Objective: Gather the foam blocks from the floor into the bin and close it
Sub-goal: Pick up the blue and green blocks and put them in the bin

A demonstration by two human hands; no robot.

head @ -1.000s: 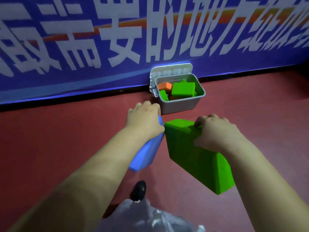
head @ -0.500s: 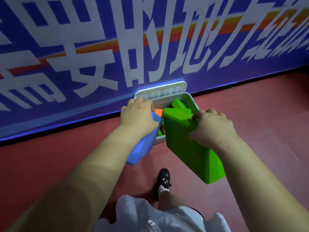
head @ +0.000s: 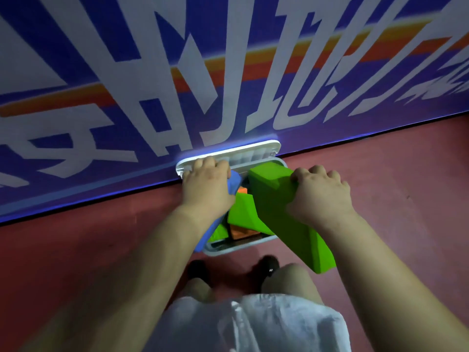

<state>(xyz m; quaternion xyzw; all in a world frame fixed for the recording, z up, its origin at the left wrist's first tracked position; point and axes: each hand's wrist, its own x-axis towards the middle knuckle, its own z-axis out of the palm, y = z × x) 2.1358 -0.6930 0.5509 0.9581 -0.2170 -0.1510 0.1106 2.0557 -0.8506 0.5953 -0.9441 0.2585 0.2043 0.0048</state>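
A grey bin (head: pixel 229 247) stands on the red floor against the banner wall, its white lid (head: pixel 253 153) open and leaning back. Inside lie green blocks (head: pixel 241 212) and an orange block (head: pixel 241 232). My left hand (head: pixel 206 186) grips a blue foam block (head: pixel 233 184), held over the bin's left side. My right hand (head: pixel 319 191) grips a large green foam block (head: pixel 291 219), tilted across the bin's right half, its lower end sticking out past the rim.
A blue banner wall (head: pixel 228 72) with big white characters rises right behind the bin. Red floor (head: pixel 76 250) spreads to both sides. My black shoes (head: pixel 269 268) stand just in front of the bin, with my white clothing below.
I have stepped up to the bin. Both hands carried their blocks forward and now hold them over the open bin, which fills more of the view.
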